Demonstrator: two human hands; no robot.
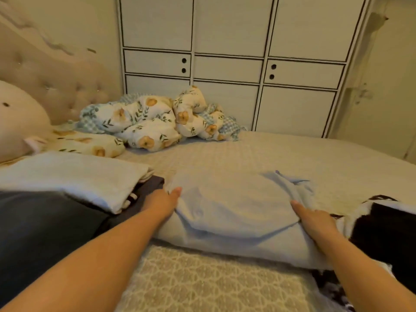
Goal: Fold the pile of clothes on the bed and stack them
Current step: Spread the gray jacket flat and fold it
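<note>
A: What lies left of the light blue garment (236, 212)?
B: A stack of folded clothes (74, 176), pale blue on top, dark pieces beneath, on the quilted bed (292, 154).
A: And the hands?
B: The left hand (165, 199) holds the garment's left edge, fingers tucked under the soft cloth. The right hand (315, 219) grips its right edge, where the fabric bunches.
A: Right of the garment?
B: A crumpled dark-and-white piece (380, 224). Behind it, a floral duvet (146, 122) against a white wardrobe (225, 52).
</note>
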